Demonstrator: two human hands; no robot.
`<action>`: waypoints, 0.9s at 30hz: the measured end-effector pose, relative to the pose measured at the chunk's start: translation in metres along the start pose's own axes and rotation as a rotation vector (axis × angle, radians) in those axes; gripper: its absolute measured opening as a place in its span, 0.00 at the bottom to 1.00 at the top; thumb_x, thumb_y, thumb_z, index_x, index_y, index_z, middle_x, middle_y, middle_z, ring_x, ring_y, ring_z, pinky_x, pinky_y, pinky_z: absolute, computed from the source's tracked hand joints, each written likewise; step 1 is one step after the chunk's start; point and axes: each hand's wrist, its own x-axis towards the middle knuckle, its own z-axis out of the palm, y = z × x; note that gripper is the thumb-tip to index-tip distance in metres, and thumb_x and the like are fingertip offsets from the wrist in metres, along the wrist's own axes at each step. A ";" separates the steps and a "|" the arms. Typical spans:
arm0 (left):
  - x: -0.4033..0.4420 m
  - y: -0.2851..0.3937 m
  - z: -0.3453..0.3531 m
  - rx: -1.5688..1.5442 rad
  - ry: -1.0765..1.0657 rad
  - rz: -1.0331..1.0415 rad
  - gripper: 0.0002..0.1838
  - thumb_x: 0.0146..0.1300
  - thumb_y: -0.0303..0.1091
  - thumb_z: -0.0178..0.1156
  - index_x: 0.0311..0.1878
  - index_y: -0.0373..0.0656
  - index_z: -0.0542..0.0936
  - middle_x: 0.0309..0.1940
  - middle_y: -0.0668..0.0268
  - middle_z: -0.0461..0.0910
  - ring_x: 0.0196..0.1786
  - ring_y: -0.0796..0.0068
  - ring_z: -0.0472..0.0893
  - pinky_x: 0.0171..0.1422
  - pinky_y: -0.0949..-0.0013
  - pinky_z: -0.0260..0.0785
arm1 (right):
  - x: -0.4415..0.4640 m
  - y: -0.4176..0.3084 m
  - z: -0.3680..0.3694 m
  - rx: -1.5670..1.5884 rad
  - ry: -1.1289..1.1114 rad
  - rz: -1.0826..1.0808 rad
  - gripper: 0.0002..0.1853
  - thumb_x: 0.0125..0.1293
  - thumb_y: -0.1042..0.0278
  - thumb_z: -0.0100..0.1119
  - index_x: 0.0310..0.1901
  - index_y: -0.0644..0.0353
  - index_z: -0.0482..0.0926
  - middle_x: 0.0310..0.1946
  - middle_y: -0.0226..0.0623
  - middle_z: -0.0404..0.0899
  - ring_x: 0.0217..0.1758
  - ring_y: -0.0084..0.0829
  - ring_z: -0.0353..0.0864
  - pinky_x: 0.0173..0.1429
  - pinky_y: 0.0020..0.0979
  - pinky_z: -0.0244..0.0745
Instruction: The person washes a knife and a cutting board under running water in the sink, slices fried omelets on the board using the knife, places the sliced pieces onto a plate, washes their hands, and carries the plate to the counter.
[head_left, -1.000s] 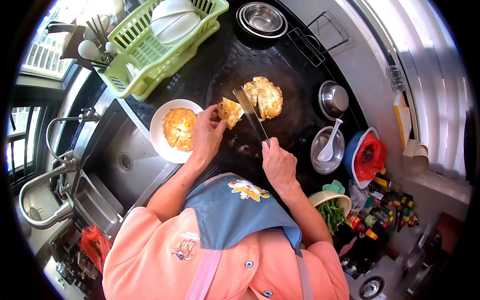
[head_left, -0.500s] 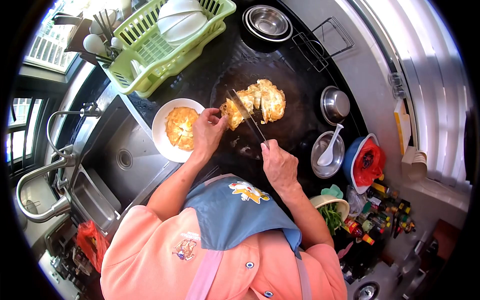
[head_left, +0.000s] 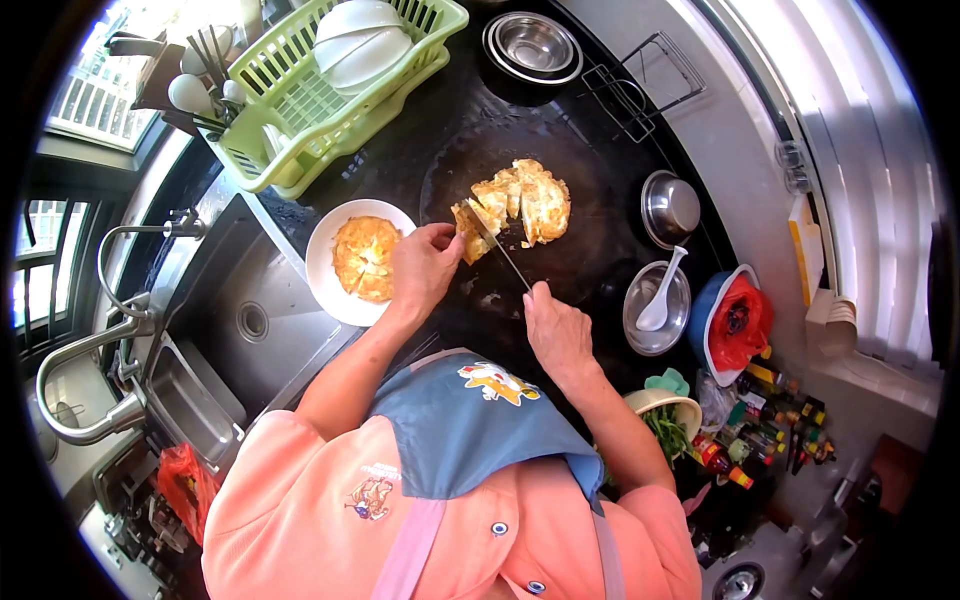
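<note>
My right hand (head_left: 558,332) is closed round the handle of a kitchen knife (head_left: 508,258). The blade slants up and left, its far end in a cut through a golden, pan-fried pancake (head_left: 543,208) on a dark round cutting board (head_left: 590,255). Left of the blade lies a strip of the pancake (head_left: 474,247), and the bent fingertips of my left hand (head_left: 426,268) grip its outer edge. Close by on the left, a white plate (head_left: 325,285) bears another round golden pancake (head_left: 364,258), cut into wedges. My left hand partly covers that plate's right side.
A green dish rack (head_left: 300,148) with white bowls stands at the back left, beside the steel sink (head_left: 285,300). To the right are a steel bowl (head_left: 672,208), another bowl holding a white spoon (head_left: 655,310), a wire rack (head_left: 645,85) and several bottles (head_left: 745,445).
The knife has come down and left into the pancake, and a narrow strip now stands apart from the rest. My left hand has shifted slightly right and down along the strip's edge.
</note>
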 end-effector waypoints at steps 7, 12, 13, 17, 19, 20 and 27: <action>0.001 0.000 0.002 -0.011 -0.027 -0.063 0.15 0.67 0.37 0.66 0.46 0.32 0.89 0.31 0.58 0.90 0.31 0.71 0.88 0.39 0.68 0.79 | -0.030 0.005 0.009 -0.037 -0.047 0.045 0.07 0.76 0.67 0.53 0.41 0.59 0.68 0.23 0.45 0.82 0.27 0.53 0.86 0.31 0.51 0.81; 0.002 -0.024 0.008 -0.031 0.015 -0.091 0.15 0.67 0.36 0.65 0.46 0.33 0.88 0.32 0.58 0.90 0.30 0.71 0.88 0.38 0.68 0.79 | -0.030 0.001 0.005 -0.036 -0.041 0.048 0.08 0.77 0.65 0.53 0.41 0.59 0.68 0.24 0.45 0.83 0.28 0.52 0.87 0.32 0.50 0.82; 0.002 -0.022 0.007 -0.035 0.010 -0.096 0.15 0.67 0.36 0.65 0.47 0.33 0.88 0.32 0.57 0.90 0.31 0.71 0.88 0.39 0.68 0.80 | -0.025 -0.002 0.000 -0.013 -0.029 0.049 0.09 0.77 0.65 0.53 0.40 0.59 0.68 0.24 0.45 0.83 0.28 0.52 0.87 0.32 0.50 0.82; 0.005 0.002 -0.004 0.045 -0.001 -0.021 0.15 0.65 0.38 0.64 0.45 0.37 0.89 0.33 0.52 0.88 0.35 0.56 0.88 0.44 0.58 0.79 | -0.013 -0.009 -0.004 0.018 -0.036 0.130 0.11 0.78 0.61 0.54 0.40 0.59 0.68 0.25 0.46 0.84 0.29 0.54 0.86 0.31 0.51 0.81; 0.015 0.004 -0.006 0.096 0.031 0.088 0.13 0.65 0.37 0.64 0.44 0.38 0.89 0.35 0.52 0.88 0.37 0.56 0.88 0.45 0.58 0.79 | -0.012 -0.007 -0.001 0.046 -0.007 0.140 0.12 0.78 0.61 0.54 0.41 0.59 0.68 0.25 0.47 0.84 0.29 0.55 0.86 0.31 0.52 0.80; 0.021 0.004 -0.007 0.121 0.049 0.139 0.12 0.65 0.37 0.64 0.44 0.39 0.89 0.36 0.53 0.87 0.37 0.56 0.88 0.45 0.57 0.79 | -0.012 -0.006 0.000 0.060 0.006 0.142 0.12 0.78 0.60 0.54 0.41 0.59 0.69 0.25 0.47 0.84 0.29 0.56 0.86 0.31 0.53 0.79; 0.024 0.005 -0.021 0.086 0.134 0.247 0.09 0.65 0.35 0.69 0.42 0.39 0.88 0.38 0.56 0.84 0.35 0.58 0.85 0.42 0.59 0.78 | -0.019 -0.004 0.000 0.101 0.102 0.096 0.12 0.77 0.61 0.57 0.38 0.57 0.70 0.26 0.45 0.84 0.28 0.52 0.86 0.30 0.51 0.78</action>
